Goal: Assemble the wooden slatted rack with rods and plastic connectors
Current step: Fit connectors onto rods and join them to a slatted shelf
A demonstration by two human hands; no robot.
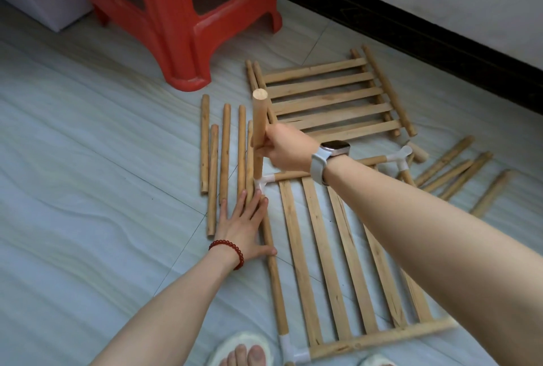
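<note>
A person crouched over a tiled floor (pixel 88 130) seats an upright wooden rod (pixel 259 130) into a white plastic corner connector (pixel 264 181) at the far left corner of a slatted panel (pixel 338 248) lying flat. The right hand (pixel 282 149), a smartwatch (pixel 333 149) on its wrist, is wrapped around the rod's lower half; the left hand (pixel 245 224), fingers straight and spread, presses down on the panel's left side rail (pixel 273 271) just below the connector. To seat the joint well, the rod likely needs to stay plumb over the socket and be pushed straight down, perhaps with a slight twist, while the flat hand stops the frame from lifting or skidding. Spare rods (pixel 217 159) lie just left of the panel; a second slatted panel (pixel 332 98) rests beyond, near a red plastic stool (pixel 176 27).
</note>
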